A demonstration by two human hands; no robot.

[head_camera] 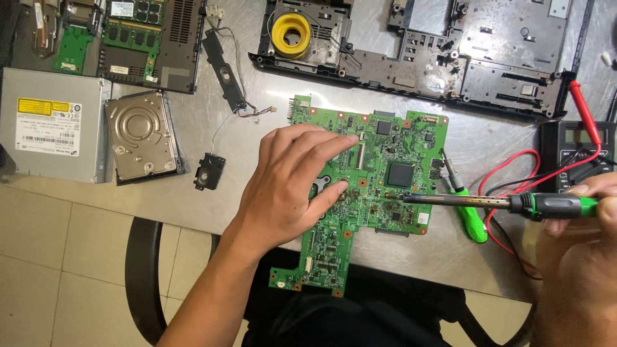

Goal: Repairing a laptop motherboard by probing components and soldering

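Head view: green motherboard [373,186] flat on the metal desk [212,199], hanging over the near edge. Left hand [289,186] spread wide, pressing on the board's left half. Right hand [578,238] gripping a soldering iron [501,204], tip touching the board just below the big black chip [400,174]. Green screwdriver [464,205] right of the board.
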